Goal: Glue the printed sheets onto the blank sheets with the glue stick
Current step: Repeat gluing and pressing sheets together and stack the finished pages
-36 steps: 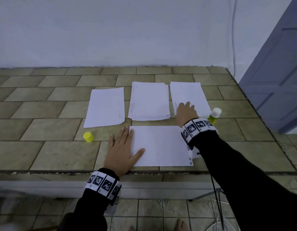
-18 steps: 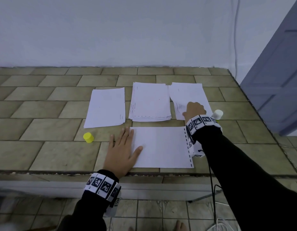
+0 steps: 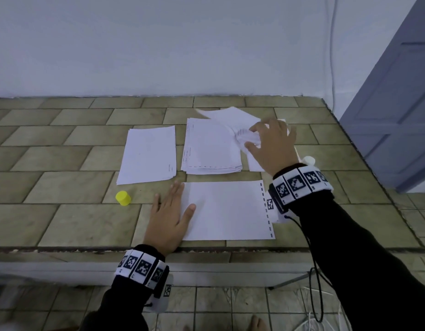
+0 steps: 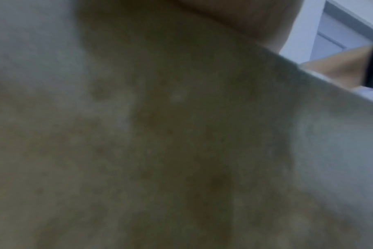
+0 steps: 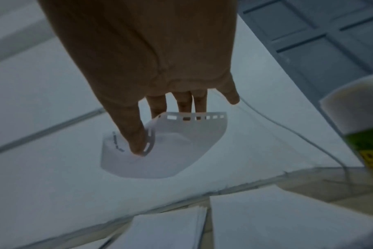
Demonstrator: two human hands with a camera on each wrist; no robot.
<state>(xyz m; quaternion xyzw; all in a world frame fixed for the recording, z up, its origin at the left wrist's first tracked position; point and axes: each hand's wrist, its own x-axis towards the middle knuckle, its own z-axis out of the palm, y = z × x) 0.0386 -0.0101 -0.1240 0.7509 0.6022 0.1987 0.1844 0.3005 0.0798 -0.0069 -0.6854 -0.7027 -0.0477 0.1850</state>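
- The right hand point(image 3: 270, 145) is over the far-right pile of sheets point(image 3: 254, 161). Its thumb and fingers pinch the near corner of the top printed sheet point(image 3: 230, 118), which has a dashed printed border, and lift it so that it curls and crumples at the grip while its far end fans up over the middle stack point(image 3: 211, 149).
- From the right wrist camera, the thumb point(image 5: 136, 139) presses that curled corner point(image 5: 181, 134) against the fingers, and the sheet below lies flat.
- The left hand point(image 3: 169, 216) lies flat with its fingers straight. It holds nothing. Its thumb and the edge of its palm rest on the left edge of the near sheet point(image 3: 228, 209), which lies at the front of the tiled worktop point(image 3: 51, 220) and has a dashed strip along its right edge.
- The left wrist camera shows only blurred worktop surface.
- The glue stick point(image 5: 360, 131) stands uncapped just right of the right wrist. Its yellow cap point(image 3: 123, 198) sits apart, to the left of the left hand.
- Another single sheet point(image 3: 149, 154) lies at the far left.
- Judged by how it bends, the paper is thin, light and limp. It is likely to crease wherever it is squeezed, and a neighbouring sheet may cling and lift with it.
- A light pinch at one corner, or both hands at opposite edges, would probably carry it flatter than a bunched grip would.
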